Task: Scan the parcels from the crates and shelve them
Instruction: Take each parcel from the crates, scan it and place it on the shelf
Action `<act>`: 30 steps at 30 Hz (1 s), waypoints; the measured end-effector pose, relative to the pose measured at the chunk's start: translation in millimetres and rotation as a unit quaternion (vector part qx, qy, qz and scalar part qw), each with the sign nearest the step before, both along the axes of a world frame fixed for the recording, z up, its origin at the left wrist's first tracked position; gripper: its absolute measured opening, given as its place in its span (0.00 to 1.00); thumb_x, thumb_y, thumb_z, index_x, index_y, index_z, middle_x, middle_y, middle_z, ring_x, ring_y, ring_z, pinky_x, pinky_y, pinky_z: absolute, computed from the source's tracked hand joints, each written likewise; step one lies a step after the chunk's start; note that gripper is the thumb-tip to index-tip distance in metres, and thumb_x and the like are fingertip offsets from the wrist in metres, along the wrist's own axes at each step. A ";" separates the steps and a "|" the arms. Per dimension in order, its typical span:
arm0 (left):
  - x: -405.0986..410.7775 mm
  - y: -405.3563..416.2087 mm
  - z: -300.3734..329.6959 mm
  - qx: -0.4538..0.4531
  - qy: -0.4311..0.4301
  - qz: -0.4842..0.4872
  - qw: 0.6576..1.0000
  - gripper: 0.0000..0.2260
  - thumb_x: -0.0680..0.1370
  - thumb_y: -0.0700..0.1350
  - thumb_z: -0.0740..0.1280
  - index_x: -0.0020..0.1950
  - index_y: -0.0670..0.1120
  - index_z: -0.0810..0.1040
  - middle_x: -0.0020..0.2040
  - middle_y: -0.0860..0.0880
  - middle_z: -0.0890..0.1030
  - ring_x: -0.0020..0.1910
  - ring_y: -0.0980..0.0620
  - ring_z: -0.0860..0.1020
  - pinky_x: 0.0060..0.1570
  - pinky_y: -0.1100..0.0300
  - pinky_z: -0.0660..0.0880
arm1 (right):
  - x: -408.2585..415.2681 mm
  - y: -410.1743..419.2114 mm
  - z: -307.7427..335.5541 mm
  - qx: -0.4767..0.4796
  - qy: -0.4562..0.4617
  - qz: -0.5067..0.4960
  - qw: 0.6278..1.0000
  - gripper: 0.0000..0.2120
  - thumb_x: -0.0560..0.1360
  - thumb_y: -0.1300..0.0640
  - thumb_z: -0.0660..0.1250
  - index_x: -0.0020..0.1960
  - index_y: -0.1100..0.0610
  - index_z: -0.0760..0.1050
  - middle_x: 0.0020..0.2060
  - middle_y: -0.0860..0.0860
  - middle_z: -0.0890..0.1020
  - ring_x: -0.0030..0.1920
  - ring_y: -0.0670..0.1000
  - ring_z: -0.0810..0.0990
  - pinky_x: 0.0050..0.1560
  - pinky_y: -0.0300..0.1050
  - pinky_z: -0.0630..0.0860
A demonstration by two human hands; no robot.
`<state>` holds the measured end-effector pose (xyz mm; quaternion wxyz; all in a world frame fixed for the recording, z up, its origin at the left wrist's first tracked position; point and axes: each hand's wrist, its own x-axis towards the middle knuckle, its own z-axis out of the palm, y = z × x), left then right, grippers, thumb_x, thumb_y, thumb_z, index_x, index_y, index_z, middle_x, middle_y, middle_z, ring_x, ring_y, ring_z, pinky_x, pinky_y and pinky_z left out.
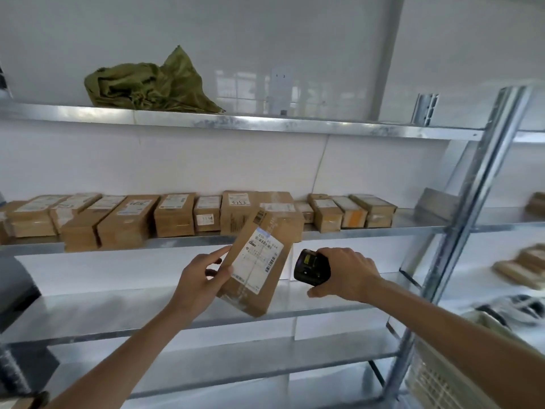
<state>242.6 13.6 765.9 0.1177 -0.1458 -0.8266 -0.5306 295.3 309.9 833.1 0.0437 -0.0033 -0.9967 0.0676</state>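
Holding a cardboard parcel [256, 262] tilted in front of the metal shelving [460, 219], the left hand [203, 278] grips the parcel's left edge, thumb on the labelled face and fingers curled behind. The white shipping label [259, 261] faces the camera. Just to the right of the parcel, the right hand [346, 274] is closed around a black handheld scanner [309, 265], whose window points left toward the parcel. Farther back, a row of parcels [177, 215] stands on the middle shelf [413, 224]. A crumpled green sack [147, 84] lies on the top shelf [265, 124]. At the near right edge, part of a white crate [442, 376] is visible.
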 end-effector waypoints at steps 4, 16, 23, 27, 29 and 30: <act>-2.1 43.4 11.6 0.004 0.031 -0.017 0.999 0.17 0.80 0.48 0.69 0.69 0.59 0.76 0.54 0.54 0.79 0.52 0.51 0.80 0.41 0.67 0.80 | 9.4 49.7 7.9 0.041 -0.013 -0.026 0.999 0.34 0.63 0.29 0.78 0.61 0.46 0.73 0.51 0.44 0.81 0.51 0.49 0.78 0.51 0.47 0.73; 9.1 119.4 27.7 0.019 0.040 -0.057 0.997 0.17 0.81 0.46 0.68 0.69 0.56 0.76 0.54 0.56 0.79 0.55 0.47 0.80 0.40 0.62 0.82 | 38.1 126.7 18.8 0.094 0.017 -0.045 0.994 0.34 0.64 0.28 0.77 0.61 0.45 0.74 0.49 0.44 0.81 0.49 0.48 0.78 0.48 0.45 0.70; 15.5 137.9 30.6 0.022 0.039 -0.063 0.997 0.18 0.80 0.46 0.68 0.70 0.55 0.76 0.53 0.59 0.78 0.55 0.48 0.80 0.41 0.61 0.81 | 47.6 141.7 20.4 0.092 0.016 -0.054 0.994 0.34 0.63 0.28 0.76 0.61 0.45 0.74 0.47 0.43 0.81 0.49 0.48 0.78 0.47 0.44 0.72; 15.2 153.2 30.6 0.025 0.033 -0.062 0.997 0.17 0.81 0.46 0.68 0.70 0.55 0.76 0.54 0.58 0.78 0.55 0.47 0.80 0.40 0.64 0.80 | 50.2 149.1 19.3 0.023 0.011 -0.061 0.998 0.38 0.62 0.27 0.77 0.63 0.45 0.72 0.50 0.43 0.81 0.50 0.48 0.78 0.47 0.44 0.71; 14.3 167.6 30.4 0.034 0.031 -0.068 0.997 0.17 0.81 0.47 0.68 0.69 0.56 0.77 0.55 0.55 0.79 0.55 0.47 0.80 0.41 0.64 0.81 | 52.0 151.6 16.3 -0.036 0.017 -0.056 0.998 0.38 0.62 0.28 0.77 0.64 0.44 0.72 0.51 0.42 0.81 0.51 0.47 0.78 0.44 0.42 0.70; 13.6 176.2 30.2 0.039 0.029 -0.072 0.996 0.17 0.81 0.47 0.68 0.69 0.57 0.77 0.56 0.55 0.80 0.55 0.47 0.81 0.41 0.63 0.81 | 52.8 152.7 14.3 -0.062 0.021 -0.050 0.997 0.37 0.62 0.29 0.78 0.64 0.44 0.72 0.51 0.42 0.81 0.51 0.47 0.79 0.43 0.41 0.70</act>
